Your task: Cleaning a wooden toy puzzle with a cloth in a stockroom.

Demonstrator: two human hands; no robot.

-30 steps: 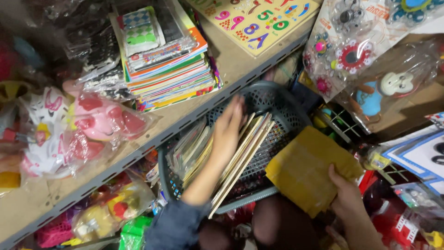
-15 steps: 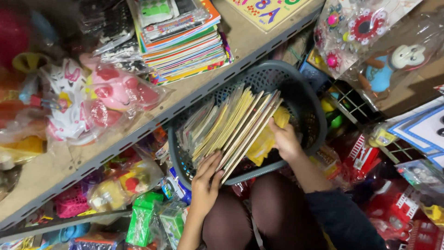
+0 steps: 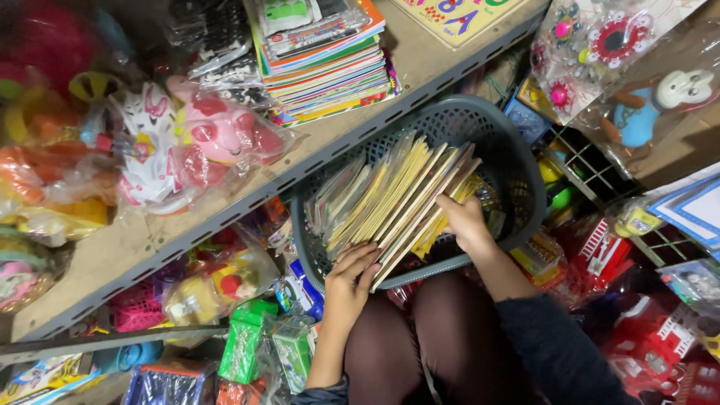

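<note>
Head view, near field: person is crouching, dark-clad knees [image 3: 442,337] filling the bottom centre. Left hand [image 3: 351,279] is resting at the near end of the flat boards [image 3: 409,199], fingers curled against the lower board edges; contact is visible, but a full clasp cannot be told. Right hand [image 3: 463,223] is pressing on the right side of the same row, fingers closed around a yellow packet [image 3: 439,225] that is being slid in behind the last board.

Change log: 1 s ago the right hand was holding the yellow packet out in the open, beside the basket, while the left hand was reaching deep among the boards. Half a second ago the packet was entering the basket. Now it is mostly hidden between boards and basket wall, and the left hand is sitting at the near end, steadying. Judgement: packet is nearly filed into the row; boards are being squared up.

Mid field: boards are standing on edge, tilted, inside the grey plastic basket [image 3: 517,161], which is sitting under the metal shelf [image 3: 247,206].

Far field: on the shelf, 1 stack of thin books [image 3: 330,67], a number puzzle board [image 3: 457,11], and bagged pink masks [image 3: 217,139]. Bagged toys [image 3: 615,67] are hanging at right.
</note>
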